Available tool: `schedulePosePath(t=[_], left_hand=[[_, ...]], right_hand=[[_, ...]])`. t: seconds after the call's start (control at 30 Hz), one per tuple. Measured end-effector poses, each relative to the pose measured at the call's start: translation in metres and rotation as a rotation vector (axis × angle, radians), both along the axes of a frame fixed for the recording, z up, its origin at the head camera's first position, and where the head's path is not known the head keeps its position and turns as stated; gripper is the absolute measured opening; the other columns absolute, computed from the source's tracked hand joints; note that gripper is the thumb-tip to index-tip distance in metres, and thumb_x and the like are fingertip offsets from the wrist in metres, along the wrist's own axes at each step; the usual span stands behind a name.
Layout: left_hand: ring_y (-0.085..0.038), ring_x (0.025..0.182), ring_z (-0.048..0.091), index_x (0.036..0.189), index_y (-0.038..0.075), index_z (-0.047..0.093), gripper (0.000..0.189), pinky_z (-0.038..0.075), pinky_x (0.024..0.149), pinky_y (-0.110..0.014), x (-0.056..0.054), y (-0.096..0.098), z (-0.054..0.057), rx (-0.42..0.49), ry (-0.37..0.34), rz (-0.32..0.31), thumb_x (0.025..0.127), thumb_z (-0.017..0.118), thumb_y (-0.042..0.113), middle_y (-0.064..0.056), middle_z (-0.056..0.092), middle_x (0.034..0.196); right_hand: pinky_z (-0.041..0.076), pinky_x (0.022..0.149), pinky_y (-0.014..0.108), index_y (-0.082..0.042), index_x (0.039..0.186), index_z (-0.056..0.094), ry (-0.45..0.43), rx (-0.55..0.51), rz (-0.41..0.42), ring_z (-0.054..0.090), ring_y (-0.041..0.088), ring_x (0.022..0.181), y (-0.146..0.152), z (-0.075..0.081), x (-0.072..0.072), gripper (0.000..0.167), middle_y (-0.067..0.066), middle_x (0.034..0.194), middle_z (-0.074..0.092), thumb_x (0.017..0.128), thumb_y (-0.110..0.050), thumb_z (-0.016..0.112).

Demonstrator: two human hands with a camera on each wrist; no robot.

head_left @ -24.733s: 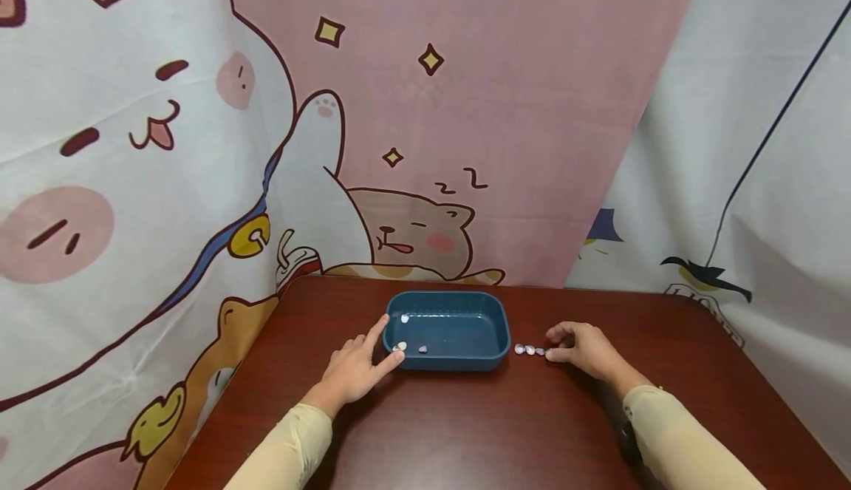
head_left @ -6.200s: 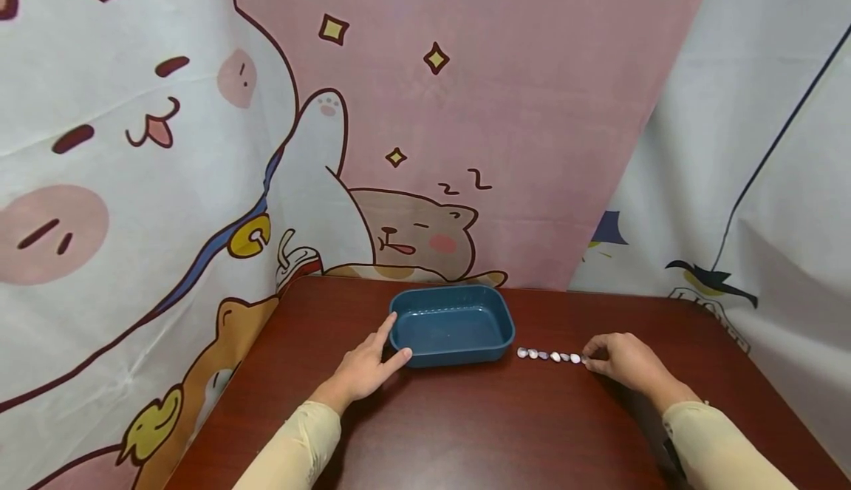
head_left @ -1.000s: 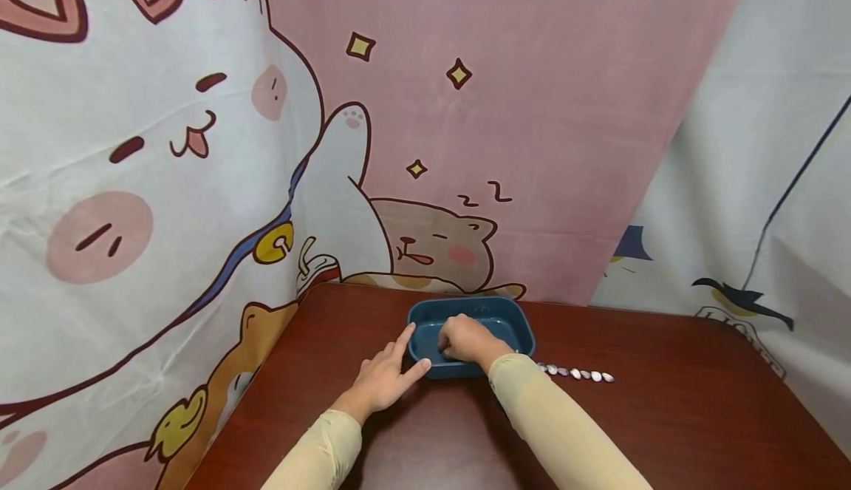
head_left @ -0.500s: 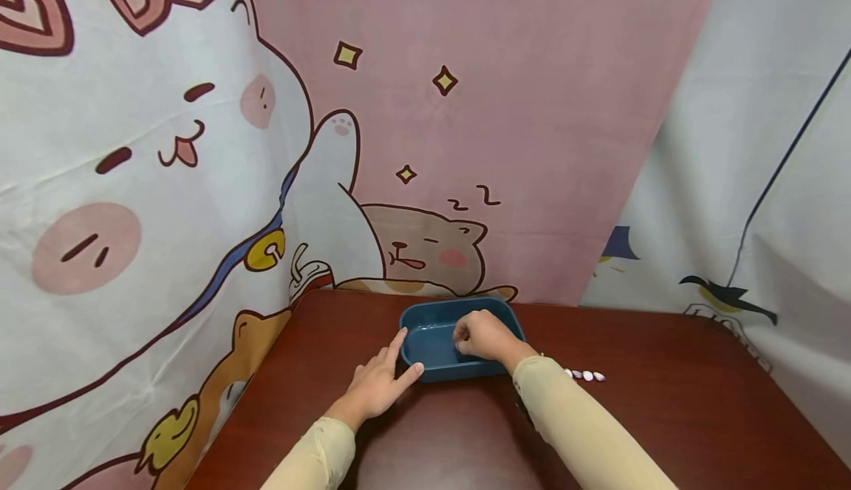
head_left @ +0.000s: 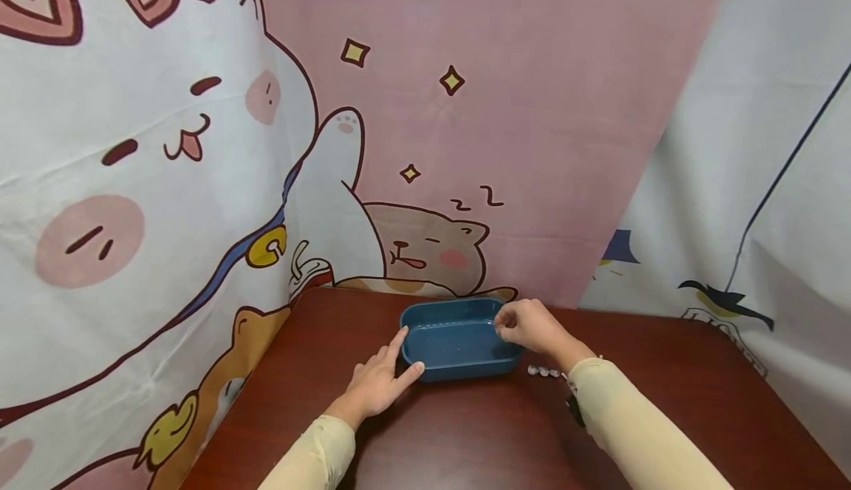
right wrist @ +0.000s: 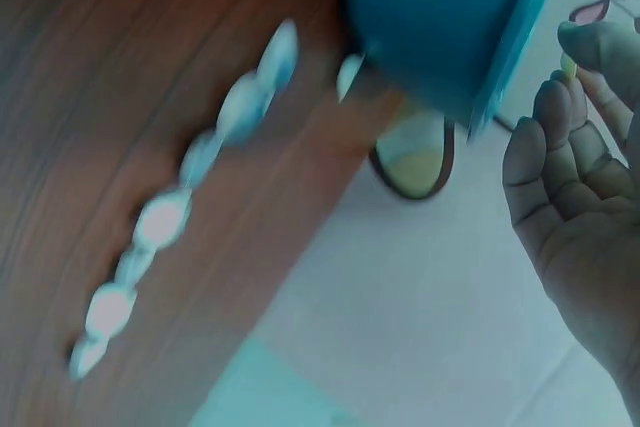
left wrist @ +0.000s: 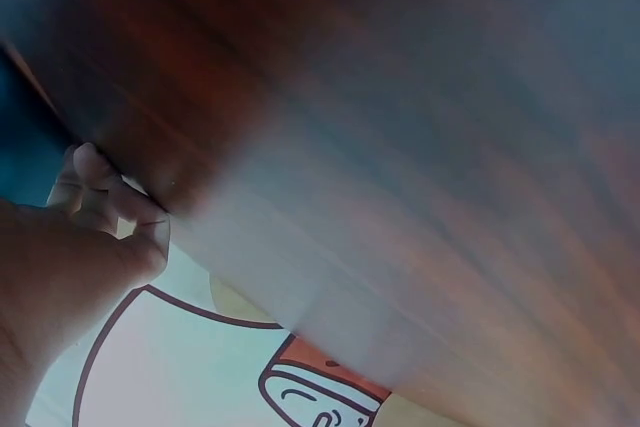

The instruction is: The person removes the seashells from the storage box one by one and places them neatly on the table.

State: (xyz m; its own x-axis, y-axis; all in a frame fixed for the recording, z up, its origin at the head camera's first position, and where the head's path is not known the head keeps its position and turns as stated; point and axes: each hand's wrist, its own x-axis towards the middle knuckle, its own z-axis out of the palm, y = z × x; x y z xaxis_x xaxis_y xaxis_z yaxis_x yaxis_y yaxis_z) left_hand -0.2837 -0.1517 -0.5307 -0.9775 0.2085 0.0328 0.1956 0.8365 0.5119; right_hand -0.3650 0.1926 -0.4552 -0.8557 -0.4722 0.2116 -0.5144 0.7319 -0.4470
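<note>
A blue rectangular bin (head_left: 459,373) stands at the middle of the table, its visible floor bare. My left hand (head_left: 379,386) rests at its left side, fingers extended, with the thumb by the near rim. Over the bin's right end is my right hand (head_left: 535,327), thumb and forefinger brought together; the right wrist view shows a tiny pale yellowish piece (right wrist: 568,65) between them, too small to identify. Several small, shiny, pale shell-like pieces (right wrist: 160,217) lie in a row on the table, right of the bin. My right forearm hides part of this row in the head view.
One more small pale piece (right wrist: 349,77) shows beside the bin, apart from the row. The dark red-brown wooden table (head_left: 459,438) meets a printed cartoon cloth (head_left: 532,143) at its back and left. A dark wristband (head_left: 575,410) shows at my right wrist.
Over the last second my right hand has risen out of the bin and moved right to its right end. The row was longer than earlier views showed. My left hand has stayed at the bin.
</note>
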Motion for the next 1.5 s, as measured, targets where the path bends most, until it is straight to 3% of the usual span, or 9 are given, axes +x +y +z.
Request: schedulePosePath(t=[0.3,0.73,1.13,1.5], left_hand=[[-0.042,0.142,0.056,0.173,0.033,0.014,0.087,0.038,0.109,-0.075,0.001,0.000,0.004,0.006,-0.004,-0.003,0.104,0.046,0.074,-0.016,0.051,0.162],[-0.042,0.142,0.056,0.173,0.031,0.015,0.086,0.039,0.110,-0.074,0.001,-0.001,0.003,0.011,-0.007,-0.009,0.104,0.047,0.072,-0.016,0.051,0.161],[-0.041,0.141,0.057,0.173,0.031,0.016,0.090,0.039,0.109,-0.074,0.001,-0.001,0.004,0.007,-0.003,-0.007,0.101,0.043,0.079,-0.017,0.053,0.159],[-0.041,0.142,0.056,0.173,0.031,0.016,0.090,0.039,0.110,-0.074,0.001,-0.001,0.005,0.002,-0.007,-0.002,0.101,0.042,0.080,-0.018,0.053,0.159]], right_hand=[[0.057,0.073,0.033,-0.011,0.100,0.082,-0.014,0.020,-0.121,0.069,0.010,0.083,0.083,-0.002,0.017,0.009,-0.005,0.092,0.078,0.092,-0.014,0.081],[0.054,0.068,0.026,-0.012,0.100,0.080,-0.082,0.096,-0.216,0.063,0.002,0.081,0.180,-0.031,0.038,0.014,-0.004,0.093,0.076,0.090,-0.020,0.085],[0.052,0.069,0.024,-0.012,0.098,0.079,-0.169,0.072,-0.225,0.060,-0.003,0.078,0.200,-0.059,0.045,0.015,-0.004,0.091,0.076,0.087,-0.018,0.087],[0.053,0.070,0.024,-0.013,0.099,0.079,-0.190,0.045,-0.229,0.062,-0.004,0.080,0.202,-0.067,0.044,0.015,-0.003,0.094,0.077,0.088,-0.020,0.086]])
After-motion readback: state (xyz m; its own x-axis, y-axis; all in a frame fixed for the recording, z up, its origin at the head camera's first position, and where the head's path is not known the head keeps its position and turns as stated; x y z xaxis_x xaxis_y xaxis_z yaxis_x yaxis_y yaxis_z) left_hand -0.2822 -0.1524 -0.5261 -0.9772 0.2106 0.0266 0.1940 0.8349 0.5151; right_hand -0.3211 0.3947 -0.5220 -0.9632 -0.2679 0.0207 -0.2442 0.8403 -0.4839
